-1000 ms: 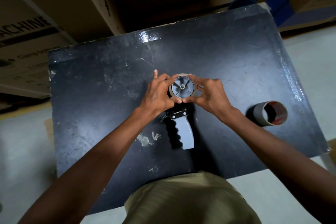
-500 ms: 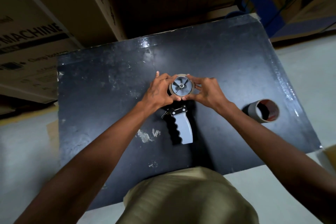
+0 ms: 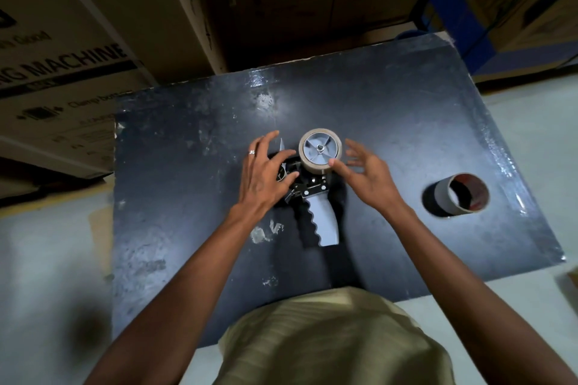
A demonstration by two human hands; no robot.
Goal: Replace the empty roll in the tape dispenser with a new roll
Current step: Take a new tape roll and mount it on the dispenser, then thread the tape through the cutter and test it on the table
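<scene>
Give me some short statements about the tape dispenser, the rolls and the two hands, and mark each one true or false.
1. A tape roll sits on the dispenser hub. True.
2. The right hand is gripping the dispenser handle. False: the handle is free; both hands are open.
3. A cardboard core lies on the table, right of the dispenser. True.
4. The left hand holds the core. False: the core lies untouched.
</scene>
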